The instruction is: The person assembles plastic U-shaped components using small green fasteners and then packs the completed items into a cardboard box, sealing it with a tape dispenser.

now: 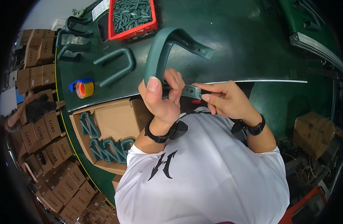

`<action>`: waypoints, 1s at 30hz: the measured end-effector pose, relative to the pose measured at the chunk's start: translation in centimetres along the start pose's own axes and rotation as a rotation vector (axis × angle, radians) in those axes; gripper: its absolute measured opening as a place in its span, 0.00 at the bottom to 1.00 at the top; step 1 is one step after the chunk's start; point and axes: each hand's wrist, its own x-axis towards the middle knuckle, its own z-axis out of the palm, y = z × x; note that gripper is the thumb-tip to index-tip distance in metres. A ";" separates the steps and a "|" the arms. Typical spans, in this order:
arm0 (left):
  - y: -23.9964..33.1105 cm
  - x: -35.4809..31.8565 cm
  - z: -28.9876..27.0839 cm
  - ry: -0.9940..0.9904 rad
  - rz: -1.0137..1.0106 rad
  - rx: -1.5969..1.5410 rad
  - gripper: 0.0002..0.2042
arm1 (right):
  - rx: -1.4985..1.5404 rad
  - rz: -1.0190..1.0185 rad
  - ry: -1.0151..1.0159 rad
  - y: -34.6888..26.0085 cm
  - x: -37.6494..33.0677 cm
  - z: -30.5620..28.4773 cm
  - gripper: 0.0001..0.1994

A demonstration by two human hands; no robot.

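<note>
At frame centre, the left hand (162,100) grips a green U-shaped handle (167,52) above the bench (253,44); the right hand (221,98) pinches a small tool (193,91) against its end. A slip could nick the left fingers.

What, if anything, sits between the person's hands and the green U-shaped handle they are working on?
Nothing visible. The left hand already grips the green handle around its near leg, and the right hand pinches that leg's end with its fingertips.
</note>
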 end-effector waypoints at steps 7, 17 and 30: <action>0.2 0.1 0.4 -0.017 0.011 0.130 0.27 | -0.051 -0.044 0.010 0.1 0.1 0.3 0.19; 0.2 0.0 0.4 -0.010 -0.004 0.124 0.27 | 0.022 0.000 -0.010 0.2 0.0 0.2 0.19; 0.2 0.0 0.7 0.022 0.002 0.134 0.27 | 0.099 0.023 -0.010 0.4 0.2 0.4 0.19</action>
